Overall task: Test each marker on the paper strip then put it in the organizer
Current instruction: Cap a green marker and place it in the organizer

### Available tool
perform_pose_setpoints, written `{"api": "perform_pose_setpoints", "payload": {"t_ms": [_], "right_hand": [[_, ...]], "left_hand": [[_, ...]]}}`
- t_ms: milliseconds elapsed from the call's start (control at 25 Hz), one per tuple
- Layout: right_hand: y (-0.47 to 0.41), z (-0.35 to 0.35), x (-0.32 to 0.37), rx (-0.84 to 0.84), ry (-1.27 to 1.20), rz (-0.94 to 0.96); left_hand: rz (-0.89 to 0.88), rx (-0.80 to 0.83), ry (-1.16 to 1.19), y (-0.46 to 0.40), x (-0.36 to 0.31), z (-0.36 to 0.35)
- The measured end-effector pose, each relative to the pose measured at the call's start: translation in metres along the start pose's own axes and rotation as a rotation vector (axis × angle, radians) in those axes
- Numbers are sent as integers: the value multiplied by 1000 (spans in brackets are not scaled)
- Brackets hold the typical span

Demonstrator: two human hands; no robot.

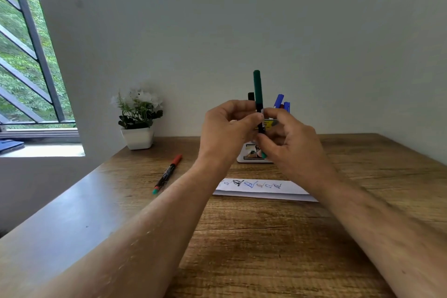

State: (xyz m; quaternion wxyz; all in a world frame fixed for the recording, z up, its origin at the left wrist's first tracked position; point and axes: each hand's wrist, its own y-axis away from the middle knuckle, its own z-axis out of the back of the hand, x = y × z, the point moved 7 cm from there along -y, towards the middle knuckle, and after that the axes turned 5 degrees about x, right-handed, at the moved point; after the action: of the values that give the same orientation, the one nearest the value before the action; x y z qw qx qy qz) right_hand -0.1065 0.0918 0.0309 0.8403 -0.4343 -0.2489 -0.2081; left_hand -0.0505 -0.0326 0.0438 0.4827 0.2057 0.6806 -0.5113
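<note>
Head view: green marker [257, 89] upright, cap-up.

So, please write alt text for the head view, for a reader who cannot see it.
Both hands, left and right, hold a green marker upright above a wooden table. Behind them stands an organizer with markers; a paper strip with scribbles and a red marker lie on the table.
</note>
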Motion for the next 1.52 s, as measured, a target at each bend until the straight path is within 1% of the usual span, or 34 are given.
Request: {"api": "perform_pose_setpoints", "payload": {"t_ms": [80,200,320,400,480,800,920,1000,1080,1160,1280,1320,1400,1480,1520], "right_hand": [[-1,2,-2,-21,80,-11],[-1,-1,-5,12,188,-28],[0,-4,-2,33,140,5],[-1,-2,0,8,106,36],[-3,1,-2,-19,89,36],[-7,7,1,-82,190,30],[-6,12,0,-95,256,1],[-4,17,-2,-138,158,-13],[-5,20,-5,-162,-16,-29],[-6,16,-8,-140,-145,-30],[-7,12,-9,-125,-226,-24],[-7,11,-9,-127,-240,-27],[-7,13,-9,-140,-259,-45],[-6,17,-13,-160,-273,-91],[-6,20,-17,-170,-273,-120]], "left_hand": [[-20,-35,5,-2,-2,4],[-43,-64,79,-5,-7,12],[23,-31,88,-3,-1,8],[87,9,131,0,7,1],[112,13,160,1,10,-1],[113,-68,126,-2,6,12],[103,-197,165,-6,2,32],[133,-252,287,-6,5,41],[181,-227,487,-5,9,37],[207,-186,652,-4,9,29],[194,-152,739,-4,5,25],[191,-141,730,-4,4,24],[209,-127,626,-2,6,21],[257,-116,407,0,10,17],[276,-90,217,1,11,15]]}}
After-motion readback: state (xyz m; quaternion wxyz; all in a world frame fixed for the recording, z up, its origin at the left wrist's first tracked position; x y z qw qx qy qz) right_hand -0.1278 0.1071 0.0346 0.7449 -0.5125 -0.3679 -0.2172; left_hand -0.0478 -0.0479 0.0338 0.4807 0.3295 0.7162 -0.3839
